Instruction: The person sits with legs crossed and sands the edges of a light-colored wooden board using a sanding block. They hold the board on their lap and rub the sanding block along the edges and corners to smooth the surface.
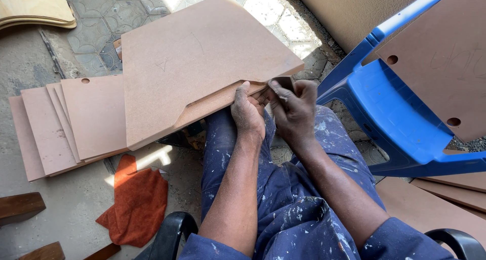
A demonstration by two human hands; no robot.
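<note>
Over our lap, our left hand [248, 113] grips the cut board [197, 62] by its near edge, fingers curled under. Our right hand [293, 108] pinches a small dark sanding piece [284, 82] against that edge.

An informal woodworking workshop, partly open to the outdoors, is showing here. Cut fibreboard panels [76, 123] are lying stacked on a dusty concrete floor [66, 204] that is meeting patterned paving stones [101, 22]. Further drilled boards [445, 57] are leaning on a blue plastic chair [400, 118], curved plywood pieces [30, 7] are resting nearby, and paint-spattered overalls [293, 209] are covering the seated worker.
</note>
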